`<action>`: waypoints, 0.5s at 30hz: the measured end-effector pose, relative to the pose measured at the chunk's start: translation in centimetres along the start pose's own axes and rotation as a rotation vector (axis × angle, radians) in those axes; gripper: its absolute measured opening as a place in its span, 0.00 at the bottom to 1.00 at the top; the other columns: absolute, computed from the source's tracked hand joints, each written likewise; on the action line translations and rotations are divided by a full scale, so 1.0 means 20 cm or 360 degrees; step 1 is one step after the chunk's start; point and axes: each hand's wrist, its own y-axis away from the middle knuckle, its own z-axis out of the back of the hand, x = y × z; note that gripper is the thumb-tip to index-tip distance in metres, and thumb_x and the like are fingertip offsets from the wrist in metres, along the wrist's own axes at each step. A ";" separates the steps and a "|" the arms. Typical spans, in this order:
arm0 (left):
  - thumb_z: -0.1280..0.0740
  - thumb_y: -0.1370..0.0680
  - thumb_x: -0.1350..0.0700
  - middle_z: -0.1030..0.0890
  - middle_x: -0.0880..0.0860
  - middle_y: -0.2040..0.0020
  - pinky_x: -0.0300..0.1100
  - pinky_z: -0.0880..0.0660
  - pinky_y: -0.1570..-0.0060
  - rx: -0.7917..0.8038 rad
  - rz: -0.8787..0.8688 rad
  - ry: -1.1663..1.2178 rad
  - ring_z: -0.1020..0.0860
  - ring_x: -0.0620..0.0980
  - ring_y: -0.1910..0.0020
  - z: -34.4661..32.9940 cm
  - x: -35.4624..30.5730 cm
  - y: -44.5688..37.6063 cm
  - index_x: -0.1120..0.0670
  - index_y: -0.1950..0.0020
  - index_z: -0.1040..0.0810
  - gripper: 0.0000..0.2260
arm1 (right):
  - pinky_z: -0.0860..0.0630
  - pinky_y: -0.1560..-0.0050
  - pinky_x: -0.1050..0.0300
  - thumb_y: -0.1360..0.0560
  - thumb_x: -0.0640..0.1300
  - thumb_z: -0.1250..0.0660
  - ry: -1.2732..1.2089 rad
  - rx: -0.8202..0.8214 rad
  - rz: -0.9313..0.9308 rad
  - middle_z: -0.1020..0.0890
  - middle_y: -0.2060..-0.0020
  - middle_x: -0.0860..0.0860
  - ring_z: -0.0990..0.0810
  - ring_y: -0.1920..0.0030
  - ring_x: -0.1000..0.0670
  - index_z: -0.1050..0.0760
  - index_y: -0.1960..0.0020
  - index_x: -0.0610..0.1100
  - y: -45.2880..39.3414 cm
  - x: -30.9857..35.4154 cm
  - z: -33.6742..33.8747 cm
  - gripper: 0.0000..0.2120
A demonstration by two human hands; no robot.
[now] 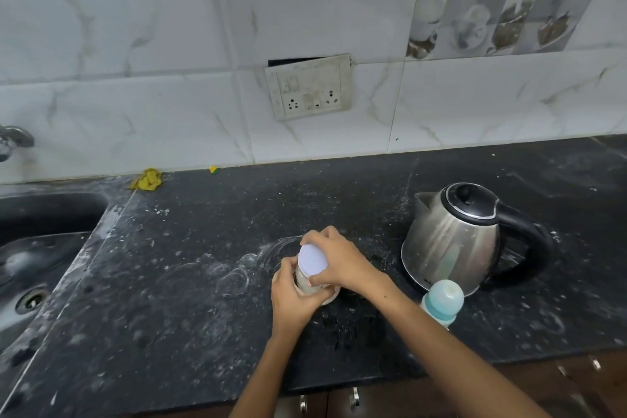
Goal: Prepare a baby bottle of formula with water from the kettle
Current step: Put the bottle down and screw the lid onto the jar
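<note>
On the speckled black stone counter [190, 282], the left hand [292, 299] wraps the clear round jar [307, 280], and the right hand [341, 261] grips its flat white lid [314, 258]. To the right stand the shiny steel kettle [451, 241] and, nearer, the teal-capped baby bottle [442, 302].

free: countertop [190, 248] left of hands | blocked right: kettle [454, 237], baby bottle [442, 302] close together

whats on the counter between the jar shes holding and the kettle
Nothing stands between the jar and the kettle: the head view shows only bare dark counter there, crossed by the right hand. The baby bottle stands nearer, in front of the kettle.
</note>
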 end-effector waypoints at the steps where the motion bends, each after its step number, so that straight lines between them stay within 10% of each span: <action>1: 0.20 0.45 0.42 0.20 0.44 0.53 0.45 0.22 0.56 0.0003 -0.0001 0.0003 0.21 0.44 0.52 0.00 0.00 0.00 0.39 0.52 0.32 0.28 | 0.25 0.46 0.51 0.35 0.41 0.24 0.0023 0.0045 0.0034 0.32 0.40 0.48 0.26 0.43 0.43 0.31 0.37 0.53 -0.01 0.01 0.01 0.30; 6: 0.20 0.45 0.41 0.20 0.46 0.54 0.39 0.25 0.60 -0.0004 -0.0024 0.0009 0.21 0.45 0.54 -0.01 0.01 -0.01 0.41 0.52 0.32 0.29 | 0.26 0.49 0.52 0.37 0.38 0.23 0.0171 0.0168 0.0105 0.30 0.41 0.48 0.27 0.43 0.42 0.30 0.39 0.52 -0.04 0.03 0.04 0.31; 15: 0.19 0.45 0.45 0.20 0.44 0.60 0.41 0.24 0.61 -0.0026 -0.0016 -0.0004 0.21 0.44 0.57 -0.01 0.01 -0.01 0.45 0.55 0.32 0.28 | 0.31 0.61 0.55 0.35 0.75 0.37 0.0761 -0.0082 -0.0262 0.18 0.54 0.47 0.18 0.54 0.44 0.26 0.49 0.41 -0.03 0.14 0.07 0.38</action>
